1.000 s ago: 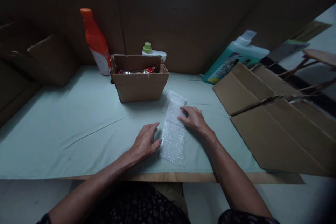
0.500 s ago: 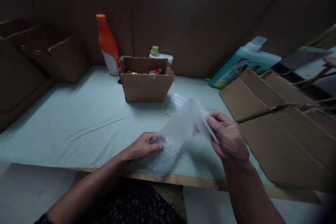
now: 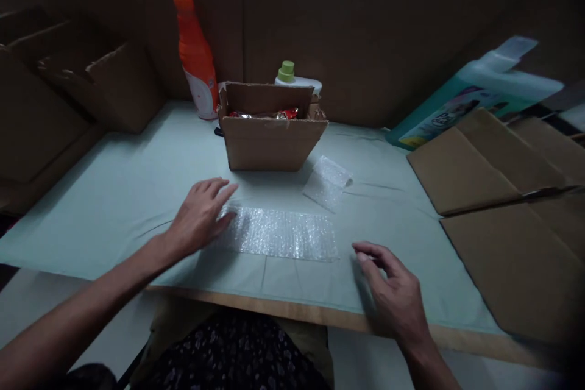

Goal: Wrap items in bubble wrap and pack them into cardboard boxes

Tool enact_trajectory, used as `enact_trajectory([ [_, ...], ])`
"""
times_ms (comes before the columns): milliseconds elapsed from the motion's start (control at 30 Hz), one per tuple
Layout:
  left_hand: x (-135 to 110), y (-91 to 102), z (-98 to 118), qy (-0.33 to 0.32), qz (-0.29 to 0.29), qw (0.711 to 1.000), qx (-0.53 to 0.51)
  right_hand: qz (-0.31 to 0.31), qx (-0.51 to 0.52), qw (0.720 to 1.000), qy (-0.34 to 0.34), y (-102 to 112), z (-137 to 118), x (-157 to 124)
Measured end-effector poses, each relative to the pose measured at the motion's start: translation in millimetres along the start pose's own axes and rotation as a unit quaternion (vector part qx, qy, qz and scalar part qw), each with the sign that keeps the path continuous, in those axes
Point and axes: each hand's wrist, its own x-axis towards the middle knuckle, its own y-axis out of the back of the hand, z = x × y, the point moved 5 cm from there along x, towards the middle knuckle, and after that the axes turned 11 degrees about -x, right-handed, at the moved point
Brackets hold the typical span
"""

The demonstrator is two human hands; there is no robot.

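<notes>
After holding the bubble wrap sheet (image 3: 280, 234) aloft, now laying it flat on the table (image 3: 114, 195). Pressing one end with the flat left hand (image 3: 201, 216), keeping the right hand (image 3: 393, 295) open beside it.

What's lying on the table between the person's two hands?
In the head view, a flat clear bubble-wrap strip lies between left hand and right hand.

A single head-worn camera looks forward and down across the worktop (image 3: 114, 195) from its near edge, facing the cardboard wall (image 3: 365, 24) behind. It sits close, with the left hand (image 3: 197, 219) and right hand (image 3: 397, 297) low in frame.
</notes>
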Motion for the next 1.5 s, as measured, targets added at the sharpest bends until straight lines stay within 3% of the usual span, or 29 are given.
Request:
enact_trajectory([
  [67, -18, -20.5, 23, -0.049, 0.012, 0.999, -0.020, -0.016, -0.053, 0.988, 0.142, -29, -45, 4],
  [167, -39, -57.5, 34, -0.084, -0.055, 0.994, -0.052, -0.116, -0.127, 0.934, 0.314, -103, -103, 9],
  [233, -49, -70.4, 18, -0.060, -0.095, 0.992, -0.051, -0.171, -0.181, 0.897, 0.364, -142, -114, 11],
  [300, -62, -67.8, -10, -0.020, -0.098, 0.995, -0.027, -0.191, -0.229, 0.872, 0.389, -156, -101, 13],
  [367, -78, -55.7, -37, 0.009, -0.084, 0.996, 0.008, -0.169, -0.271, 0.861, 0.396, -143, -70, 15],
  [433, -94, -43.1, -54, 0.024, -0.074, 0.996, 0.035, -0.119, -0.305, 0.866, 0.378, -113, -32, 16],
  [533, -106, -30.2, -65, 0.045, -0.052, 0.997, 0.045, -0.039, -0.324, 0.893, 0.310, -63, 14, 19],
  [600, -105, -21.2, -70, 0.101, 0.004, 0.994, 0.049, 0.000, -0.312, 0.915, 0.257, -43, 26, 23],
  [667, -100, -14.2, -75, 0.171, 0.058, 0.982, 0.062, 0.014, -0.294, 0.929, 0.225, -40, 22, 30],
  [767, -91, -13.1, -76, 0.240, 0.072, 0.966, 0.063, -0.005, -0.294, 0.934, 0.203, -60, 2, 47],
  [900, -80, -8.4, -71, 0.258, 0.064, 0.964, -0.022, -0.041, -0.247, 0.946, 0.206, -75, -24, 58],
  [1000, -68, 7.6, -67, 0.254, 0.052, 0.963, -0.077, -0.095, -0.149, 0.965, 0.193, -57, -31, 36],
  [1067, -48, 20.0, -61, 0.224, 0.054, 0.971, -0.056, -0.144, -0.101, 0.969, 0.172, -38, -35, 9],
  [1167, 4, 19.0, -36, 0.093, 0.036, 0.995, 0.007, -0.246, -0.042, 0.948, 0.199, -25, -52, -39],
  [1233, 44, -1.5, -15, 0.000, -0.022, 0.999, 0.024, -0.338, 0.001, 0.916, 0.215, -34, -66, -70],
  [1333, 89, -39.3, 2, -0.048, -0.090, 0.994, 0.031, -0.418, 0.065, 0.890, 0.171, -62, -76, -101],
  [1433, 93, -55.6, 0, -0.047, -0.076, 0.996, 0.025, -0.418, 0.104, 0.896, 0.104, -83, -75, -112],
  [1500, 66, -47.3, -6, -0.052, -0.024, 0.998, -0.007, -0.430, 0.118, 0.892, 0.068, -87, -72, -115],
])
